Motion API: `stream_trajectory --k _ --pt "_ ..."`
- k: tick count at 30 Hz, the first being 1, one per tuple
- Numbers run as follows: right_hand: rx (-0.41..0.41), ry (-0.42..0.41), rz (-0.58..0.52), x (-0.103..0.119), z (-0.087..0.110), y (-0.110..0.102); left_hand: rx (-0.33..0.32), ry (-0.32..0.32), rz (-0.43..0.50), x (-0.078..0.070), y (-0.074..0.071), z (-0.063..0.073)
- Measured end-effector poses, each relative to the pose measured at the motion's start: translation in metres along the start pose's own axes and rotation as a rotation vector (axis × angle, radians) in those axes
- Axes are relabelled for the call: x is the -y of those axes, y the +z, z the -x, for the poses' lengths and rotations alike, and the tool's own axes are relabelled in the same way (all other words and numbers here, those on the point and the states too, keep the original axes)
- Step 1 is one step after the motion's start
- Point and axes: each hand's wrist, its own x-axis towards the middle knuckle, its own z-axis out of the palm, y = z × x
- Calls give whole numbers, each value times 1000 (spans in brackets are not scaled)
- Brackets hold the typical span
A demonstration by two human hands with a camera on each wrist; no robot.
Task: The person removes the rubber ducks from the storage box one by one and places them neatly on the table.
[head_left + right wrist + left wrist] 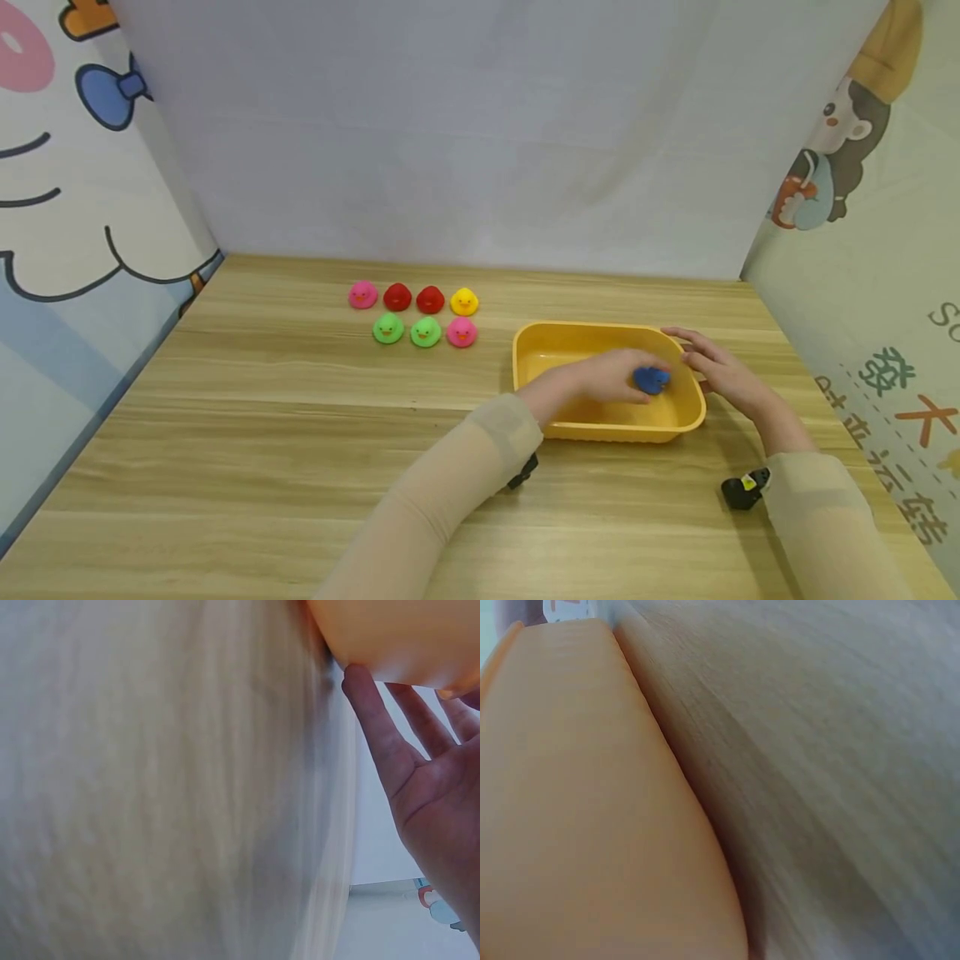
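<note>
A yellow-orange plastic basin (600, 432) stands on the table at right of centre; its outer wall (592, 780) fills the left of the left wrist view. My left hand (611, 375) reaches over the near rim into the basin and holds a small blue toy duck (651, 380) between thumb and fingers, near the right end. At the basin's right end, my right hand (723, 379) has its fingers extended along the outside. In the right wrist view the fingertips (358, 679) of this hand rest against the basin's wall (397, 645).
Left of the basin, toy ducks sit in two rows: pink (363, 295), red (397, 297) and yellow (464, 302) behind, green (388, 328) and pink (462, 332) in front. A pale curtain (465, 150) backs the wooden table (262, 433), with printed panels at both sides.
</note>
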Motion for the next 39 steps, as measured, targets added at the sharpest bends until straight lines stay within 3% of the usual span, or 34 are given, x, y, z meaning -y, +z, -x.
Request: stream_trajectory --k 15,24,33,39 --pt "-5 12 28 -2 -2 -1 -32 32 -53 -2 -3 -2" --pt "-1 11 29 -3 -1 -1 -15 16 -107 -2 0 -3" --pt "-7 11 28 -2 -2 0 -4 -3 -14 0 4 -3" --pt "-7 5 7 0 -1 0 -42 -7 -4 3 5 -5"
